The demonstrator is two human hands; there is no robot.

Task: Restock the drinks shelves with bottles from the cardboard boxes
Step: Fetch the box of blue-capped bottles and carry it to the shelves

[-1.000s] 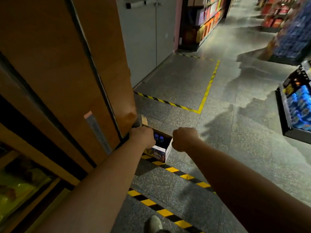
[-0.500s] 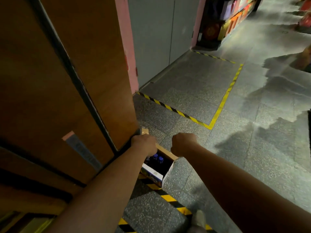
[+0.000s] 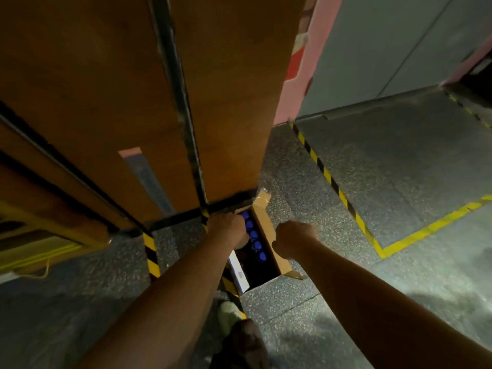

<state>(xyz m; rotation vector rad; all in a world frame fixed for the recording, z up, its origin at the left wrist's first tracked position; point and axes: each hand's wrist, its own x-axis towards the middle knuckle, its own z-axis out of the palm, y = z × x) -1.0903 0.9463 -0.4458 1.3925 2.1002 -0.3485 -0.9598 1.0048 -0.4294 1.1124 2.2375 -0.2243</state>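
Observation:
An open cardboard box [image 3: 269,233] is held low over the floor, right beside the base of a tall brown shelf end panel. Inside it stand several bottles with blue caps [image 3: 257,245]. My left hand [image 3: 230,230] is closed on the box's left wall. My right hand [image 3: 291,242] is closed on its right wall. Both arms reach down and forward. The box's white printed side [image 3: 237,272] faces me.
The brown wooden panel [image 3: 133,102] fills the left and top. Black and yellow hazard tape [image 3: 323,169] marks the speckled grey floor [image 3: 399,169]. A grey door [image 3: 386,49] with a pink frame stands at the back right. My shoe [image 3: 229,315] is below the box.
The view has tilted down and come closer to the box. The box has turned and sits nearer the panel's base, with both hands still gripping its sides.

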